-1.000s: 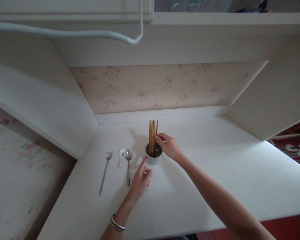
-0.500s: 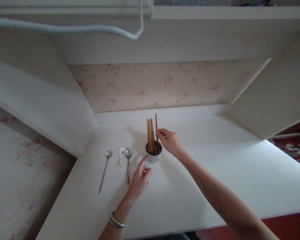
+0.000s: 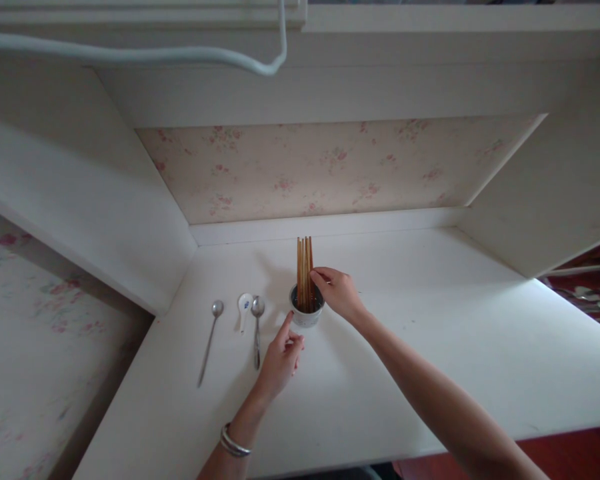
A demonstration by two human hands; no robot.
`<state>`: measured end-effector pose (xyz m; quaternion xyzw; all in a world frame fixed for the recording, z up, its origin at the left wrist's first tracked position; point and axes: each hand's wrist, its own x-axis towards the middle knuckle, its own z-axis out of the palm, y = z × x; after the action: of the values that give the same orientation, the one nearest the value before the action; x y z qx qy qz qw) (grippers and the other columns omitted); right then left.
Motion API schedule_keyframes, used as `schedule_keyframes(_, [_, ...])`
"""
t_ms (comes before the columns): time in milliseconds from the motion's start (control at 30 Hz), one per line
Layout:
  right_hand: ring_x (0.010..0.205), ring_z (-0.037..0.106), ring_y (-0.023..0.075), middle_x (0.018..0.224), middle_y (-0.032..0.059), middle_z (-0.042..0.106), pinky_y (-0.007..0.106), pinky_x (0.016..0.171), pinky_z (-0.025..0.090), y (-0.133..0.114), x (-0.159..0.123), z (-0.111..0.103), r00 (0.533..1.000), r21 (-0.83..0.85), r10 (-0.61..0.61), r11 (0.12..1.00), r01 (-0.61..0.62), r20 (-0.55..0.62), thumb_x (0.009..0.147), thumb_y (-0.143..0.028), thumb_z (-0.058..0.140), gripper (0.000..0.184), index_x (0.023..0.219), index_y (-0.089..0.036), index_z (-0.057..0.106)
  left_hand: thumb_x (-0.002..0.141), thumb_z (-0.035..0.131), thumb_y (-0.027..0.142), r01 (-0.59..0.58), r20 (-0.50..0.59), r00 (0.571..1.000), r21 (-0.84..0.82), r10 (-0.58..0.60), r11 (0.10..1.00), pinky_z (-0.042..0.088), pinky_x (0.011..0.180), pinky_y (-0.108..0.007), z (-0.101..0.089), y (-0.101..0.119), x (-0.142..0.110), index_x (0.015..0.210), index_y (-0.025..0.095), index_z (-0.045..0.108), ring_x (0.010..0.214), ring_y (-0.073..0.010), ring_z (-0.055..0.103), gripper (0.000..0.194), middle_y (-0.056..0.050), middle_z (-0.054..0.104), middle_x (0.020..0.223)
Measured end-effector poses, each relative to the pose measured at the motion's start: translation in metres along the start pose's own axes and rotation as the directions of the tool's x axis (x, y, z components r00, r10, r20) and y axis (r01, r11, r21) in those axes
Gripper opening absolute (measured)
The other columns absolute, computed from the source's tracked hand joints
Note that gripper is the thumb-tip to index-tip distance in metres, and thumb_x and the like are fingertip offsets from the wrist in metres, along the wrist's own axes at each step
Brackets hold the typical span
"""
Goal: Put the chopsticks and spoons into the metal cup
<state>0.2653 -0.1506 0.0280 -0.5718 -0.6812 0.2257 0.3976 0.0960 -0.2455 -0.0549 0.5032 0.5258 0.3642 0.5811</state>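
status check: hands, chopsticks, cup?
Right hand fingers pinching chopsticks, upright in cup. Left hand index finger touching cup's base. Three spoons lie left, apart.

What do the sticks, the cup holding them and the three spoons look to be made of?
Chopsticks: likely wood or bamboo, matte reddish-brown. Cup: probably glazed ceramic, white with a faint pattern, dark inside. Long spoon and shorter spoon: metal, grey and shiny. Small spoon: seemingly white ceramic with blue marks.
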Motion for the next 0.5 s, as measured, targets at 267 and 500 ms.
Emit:
schedule_keyframes(267, [0.074,0.066,0.0177,0.088,0.0032,0.075,0.028,0.072,0.050,0.008,-0.009,0.004,0.999,0.095,0.028,0.995,-0.025,-0.026,0.090,-0.037,0.050,0.029,0.092,-0.022,0.075,0.089,0.050,0.037,0.006,-0.006,1.000,-0.012,-0.006,1.000,0.035,0.034,-0.015,0.001,-0.003,0.001,0.150,0.028,0.020,0.046,-0.0047,0.043,0.069,0.004,0.052,0.081])
schedule_keyframes(500, [0.081,0.068,0.0191,0.094,0.0048,0.074,0.031,0.075,0.052,0.020,-0.016,0.007,0.998,0.190,0.056,0.980,-0.049,-0.031,0.089,-0.039,0.052,0.028,0.093,-0.022,0.074,0.089,0.051,0.039,-0.001,-0.014,1.000,-0.043,0.000,0.999,0.035,0.034,-0.015,0.000,-0.004,0.001,0.149,0.028,0.021,0.046,-0.0044,0.043,0.068,0.005,0.052,0.081])
